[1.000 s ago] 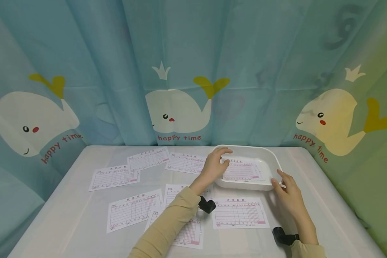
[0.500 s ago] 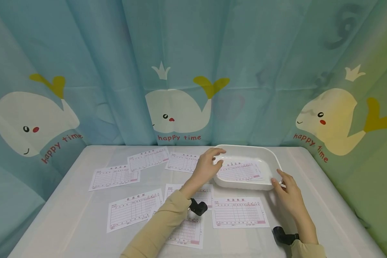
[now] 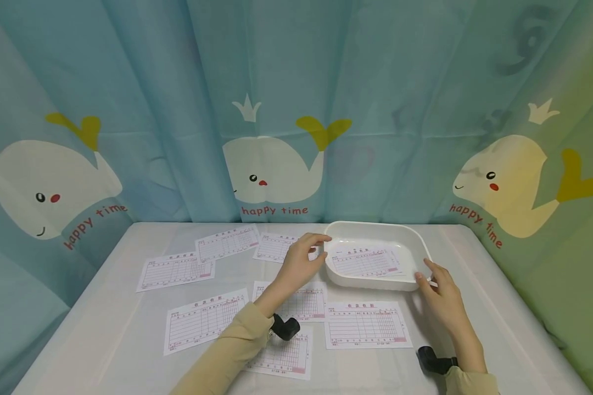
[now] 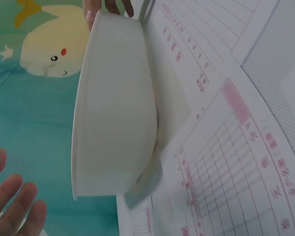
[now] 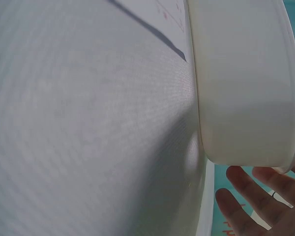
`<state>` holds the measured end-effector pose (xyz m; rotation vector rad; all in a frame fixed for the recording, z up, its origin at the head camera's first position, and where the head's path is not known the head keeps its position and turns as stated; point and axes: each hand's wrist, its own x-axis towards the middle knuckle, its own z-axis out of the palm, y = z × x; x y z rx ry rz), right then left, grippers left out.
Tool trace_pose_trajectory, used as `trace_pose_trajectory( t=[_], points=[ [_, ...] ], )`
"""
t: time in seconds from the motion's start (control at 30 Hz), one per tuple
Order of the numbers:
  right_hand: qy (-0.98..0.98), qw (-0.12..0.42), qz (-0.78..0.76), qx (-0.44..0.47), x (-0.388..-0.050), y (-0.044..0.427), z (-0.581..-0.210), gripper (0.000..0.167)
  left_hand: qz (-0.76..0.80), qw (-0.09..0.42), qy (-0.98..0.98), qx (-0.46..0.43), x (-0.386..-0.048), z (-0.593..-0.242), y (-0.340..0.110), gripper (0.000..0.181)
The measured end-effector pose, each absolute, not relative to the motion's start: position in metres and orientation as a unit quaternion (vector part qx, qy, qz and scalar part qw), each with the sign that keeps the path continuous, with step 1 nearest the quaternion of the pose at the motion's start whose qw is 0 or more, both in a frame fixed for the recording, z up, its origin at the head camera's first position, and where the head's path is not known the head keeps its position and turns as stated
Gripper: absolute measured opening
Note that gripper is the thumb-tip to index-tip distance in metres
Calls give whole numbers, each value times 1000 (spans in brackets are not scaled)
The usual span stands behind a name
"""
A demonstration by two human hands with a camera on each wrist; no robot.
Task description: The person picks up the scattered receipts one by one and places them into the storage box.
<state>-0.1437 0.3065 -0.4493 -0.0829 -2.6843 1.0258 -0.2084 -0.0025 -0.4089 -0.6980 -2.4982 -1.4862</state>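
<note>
A white plastic tray (image 3: 380,285) sits at the back right of the table, with printed receipt slips (image 3: 363,262) lying overlapped inside it. My left hand (image 3: 300,262) is beside the tray's left end, fingers loosely bent and apart, with nothing between them. In the left wrist view, its fingers (image 4: 14,206) are separate from the tray wall. My right hand (image 3: 443,296) holds the tray's front right corner, the thumb at the rim and the other fingers along the outside. Below the left hand, a receipt slip (image 3: 306,300) lies partly covered by the forearm.
Several more receipt slips lie on the white-covered table: one slip (image 3: 368,326) before the tray, another slip (image 3: 205,321) front left, and a slip (image 3: 227,243) at the back. A blue curtain (image 3: 286,82) with whale prints hangs behind the table.
My left hand has let go of a receipt slip in the tray and moved left, out past the tray's left rim. The right hand stays at the corner.
</note>
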Motion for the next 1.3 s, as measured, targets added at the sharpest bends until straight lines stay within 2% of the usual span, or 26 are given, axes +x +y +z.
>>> trace_pose_trajectory(
  t=[0.73, 1.3],
  points=[
    [-926, 129, 354, -30, -142, 308, -451, 55, -484, 68, -849, -200, -181, -410, -46, 30],
    [-924, 129, 358, -31, -144, 308, -451, 55, -441, 52, -879, -170, -180, -428, -88, 27]
  ],
)
